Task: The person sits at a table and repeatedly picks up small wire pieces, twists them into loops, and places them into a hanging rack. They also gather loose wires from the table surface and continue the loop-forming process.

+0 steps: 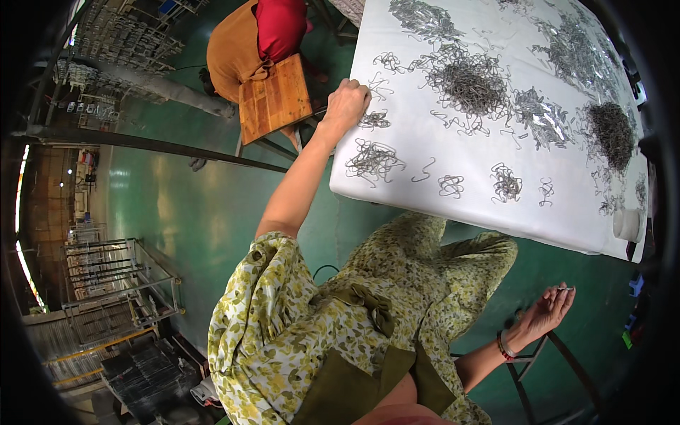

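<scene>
My left hand (346, 103) rests at the left edge of the white-covered table (418, 195), its fingers curled down beside a few loose wire hooks (375, 119). What those fingers hold, if anything, is hidden. Below it lies a larger loose pile of wire hooks (373, 161). A single S-shaped hook (423, 170) sits just right of that pile. Off the table's near side, my right hand (545, 315) is raised palm up, with a small shiny metal piece (564, 288) pinched at its fingertips. That piece is too small to make out fully.
Further small hook clusters (506, 183) line the near edge. A dense hook heap (467, 86) and piles of shiny flat pieces (542, 117) cover the middle. A white roll (627, 225) stands at the right corner. Another person (241, 53) is beside a wooden stool (275, 98). Metal racks (120, 276) stand left.
</scene>
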Demonstrator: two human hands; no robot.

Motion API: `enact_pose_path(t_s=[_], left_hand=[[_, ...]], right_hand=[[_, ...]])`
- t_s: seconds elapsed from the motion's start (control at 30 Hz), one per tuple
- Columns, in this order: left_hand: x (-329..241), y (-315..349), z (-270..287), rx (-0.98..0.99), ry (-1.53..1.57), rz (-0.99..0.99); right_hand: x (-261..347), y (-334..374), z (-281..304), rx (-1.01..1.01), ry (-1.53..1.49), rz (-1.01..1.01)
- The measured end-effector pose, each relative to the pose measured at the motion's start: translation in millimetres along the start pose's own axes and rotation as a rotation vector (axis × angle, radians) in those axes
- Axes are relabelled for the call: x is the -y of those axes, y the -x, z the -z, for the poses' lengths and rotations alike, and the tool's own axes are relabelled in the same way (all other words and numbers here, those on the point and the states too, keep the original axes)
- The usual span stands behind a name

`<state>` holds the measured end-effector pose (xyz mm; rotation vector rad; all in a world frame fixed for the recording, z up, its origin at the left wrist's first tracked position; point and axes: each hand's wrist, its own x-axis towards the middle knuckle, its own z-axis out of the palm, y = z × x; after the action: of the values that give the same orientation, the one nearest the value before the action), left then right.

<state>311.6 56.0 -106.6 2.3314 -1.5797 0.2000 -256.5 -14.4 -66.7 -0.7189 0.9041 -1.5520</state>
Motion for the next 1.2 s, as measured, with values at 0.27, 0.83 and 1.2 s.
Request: enact_pose_path(t_s=[0.27, 0.83, 1.2], left_hand=[[5, -40, 9, -0.144, 0.152, 0.142], [19, -137, -14, -0.080, 0.372, 0.238], [0, -68, -6, 0.117, -0.013, 0.300]], right_hand=[[3, 5, -7, -0.033, 0.019, 0.017], [9, 2, -9, -0.096, 0.092, 0.026], [3, -3, -1, -0.031, 0.054, -0.002]])
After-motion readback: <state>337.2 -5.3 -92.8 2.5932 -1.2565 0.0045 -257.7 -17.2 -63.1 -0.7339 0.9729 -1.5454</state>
